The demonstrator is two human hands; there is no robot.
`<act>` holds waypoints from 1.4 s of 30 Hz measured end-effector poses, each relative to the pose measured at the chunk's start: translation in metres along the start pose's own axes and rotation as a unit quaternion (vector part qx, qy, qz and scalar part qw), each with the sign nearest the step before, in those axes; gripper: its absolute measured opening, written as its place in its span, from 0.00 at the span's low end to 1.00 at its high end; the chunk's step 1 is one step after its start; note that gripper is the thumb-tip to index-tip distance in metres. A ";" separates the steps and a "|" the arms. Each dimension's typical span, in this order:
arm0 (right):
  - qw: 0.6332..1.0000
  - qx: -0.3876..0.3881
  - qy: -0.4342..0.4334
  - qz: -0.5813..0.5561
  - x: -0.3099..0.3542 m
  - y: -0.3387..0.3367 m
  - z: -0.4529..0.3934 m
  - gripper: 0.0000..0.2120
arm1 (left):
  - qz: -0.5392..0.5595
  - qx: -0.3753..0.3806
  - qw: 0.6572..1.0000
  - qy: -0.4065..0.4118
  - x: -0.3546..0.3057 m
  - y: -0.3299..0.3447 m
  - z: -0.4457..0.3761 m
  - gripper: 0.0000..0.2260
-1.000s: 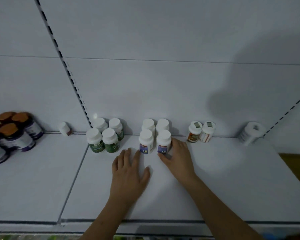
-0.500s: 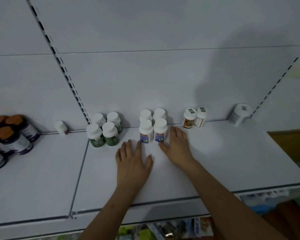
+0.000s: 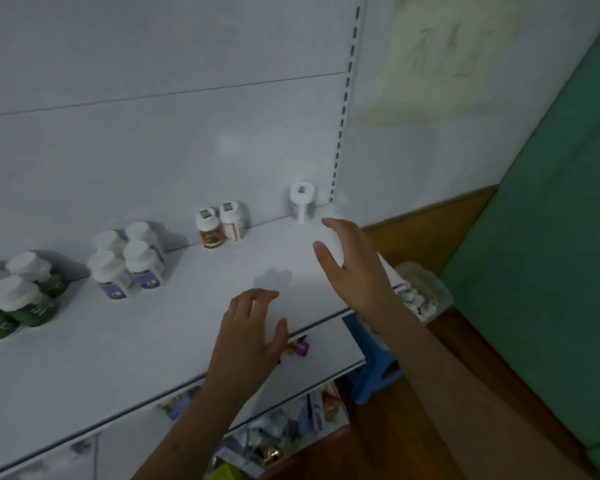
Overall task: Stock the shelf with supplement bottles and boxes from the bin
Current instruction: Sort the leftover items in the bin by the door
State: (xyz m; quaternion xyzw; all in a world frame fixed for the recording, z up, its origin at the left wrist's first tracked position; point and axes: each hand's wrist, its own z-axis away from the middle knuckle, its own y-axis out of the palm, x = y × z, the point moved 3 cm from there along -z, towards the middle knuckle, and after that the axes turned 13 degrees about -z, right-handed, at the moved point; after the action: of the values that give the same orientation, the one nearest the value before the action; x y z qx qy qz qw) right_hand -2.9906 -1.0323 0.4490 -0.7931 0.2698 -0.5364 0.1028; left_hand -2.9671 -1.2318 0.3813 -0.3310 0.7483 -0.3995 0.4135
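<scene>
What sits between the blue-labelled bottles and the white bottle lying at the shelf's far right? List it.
In the head view, two white-capped bottles stand between the blue-labelled bottles and the lying white bottle: an orange-labelled bottle and a white-labelled bottle, side by side against the back panel. Otherwise bare shelf.

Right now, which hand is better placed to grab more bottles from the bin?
Probably the right hand: it is open, empty, and nearer the clear bin of bottles past the shelf's right end. The left hand, also empty, is further from it.

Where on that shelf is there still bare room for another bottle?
Bare: the front strip of the shelf, and the back stretch between the orange-label pair and the white holder. Crowded: the left, around the green-label bottles and blue-label bottles.
</scene>
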 end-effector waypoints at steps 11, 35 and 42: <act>0.985 -0.127 0.104 0.046 -0.113 -0.255 0.092 0.26 | 0.073 0.124 0.972 0.187 -0.250 0.128 -0.011 0.21; 0.975 -0.035 0.197 0.100 -0.334 -0.369 -0.026 0.25 | 0.120 0.273 0.952 0.064 -0.315 0.349 -0.170 0.18; 0.968 0.109 0.203 0.094 -0.406 -0.326 -0.134 0.26 | 0.091 0.287 0.946 -0.123 -0.242 0.389 -0.232 0.17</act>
State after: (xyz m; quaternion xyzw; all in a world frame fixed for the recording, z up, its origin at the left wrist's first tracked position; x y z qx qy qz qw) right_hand -3.1219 -0.5250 0.3279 -0.6225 0.2984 -0.7003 0.1821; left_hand -3.1296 -0.7767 0.2062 -0.1752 0.5720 -0.5140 0.6148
